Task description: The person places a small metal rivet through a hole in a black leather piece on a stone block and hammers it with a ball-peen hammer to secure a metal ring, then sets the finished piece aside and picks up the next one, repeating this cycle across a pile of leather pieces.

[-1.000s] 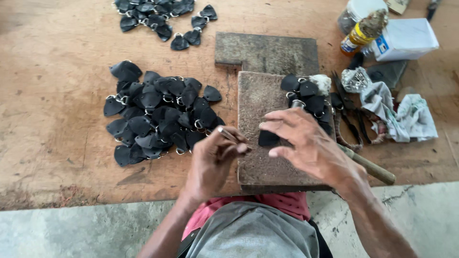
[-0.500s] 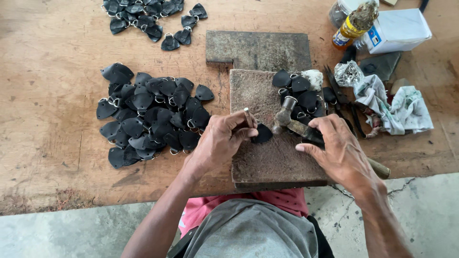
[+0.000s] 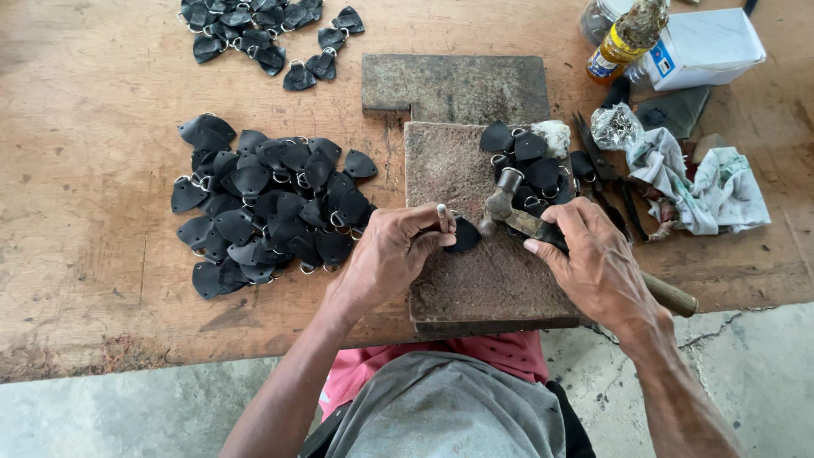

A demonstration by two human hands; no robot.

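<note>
Hammer (image 3: 509,212), absent second ago, now being gripped in right hand (image 3: 598,263), head being lowered beside black leather piece (image 3: 465,237) on work block (image 3: 475,254). Small punch (image 3: 443,217) being pinched upright over piece by left hand (image 3: 386,254). Striking stage being entered.

Leather workshop: scarred wooden bench (image 3: 102,280), hammer (image 3: 509,203), cut leather pieces (image 3: 263,203).

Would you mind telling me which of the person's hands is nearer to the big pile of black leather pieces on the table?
Left. The left hand sits just right of the pile, pinching a small punch. The right hand, gripping the hammer, is farther right, over the work block.
</note>
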